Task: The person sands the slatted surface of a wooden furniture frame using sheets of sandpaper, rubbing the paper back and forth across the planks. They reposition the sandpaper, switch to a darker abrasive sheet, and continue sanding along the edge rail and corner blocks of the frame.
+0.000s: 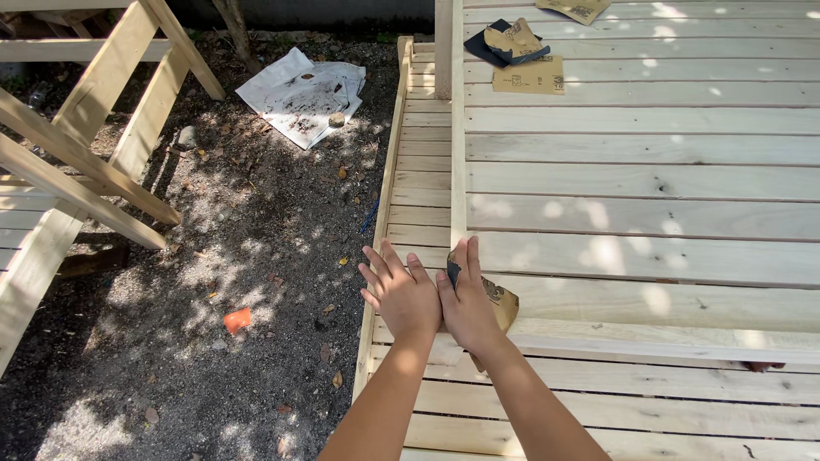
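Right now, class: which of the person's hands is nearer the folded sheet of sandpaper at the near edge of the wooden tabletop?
Right. The right hand presses flat on the sandpaper sheet; the left hand lies beside it on the wood, off the sheet.

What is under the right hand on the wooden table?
Under the right hand lies a brown sandpaper sheet on the pale plank tabletop. Its middle part is covered by the hand, so only the edges show.

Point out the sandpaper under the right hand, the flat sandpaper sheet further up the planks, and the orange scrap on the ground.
Sandpaper under right hand (502,305), head view, exposed brown edge.
Flat sandpaper sheet (529,77), head view, centre.
Orange scrap (237,320), head view, middle.
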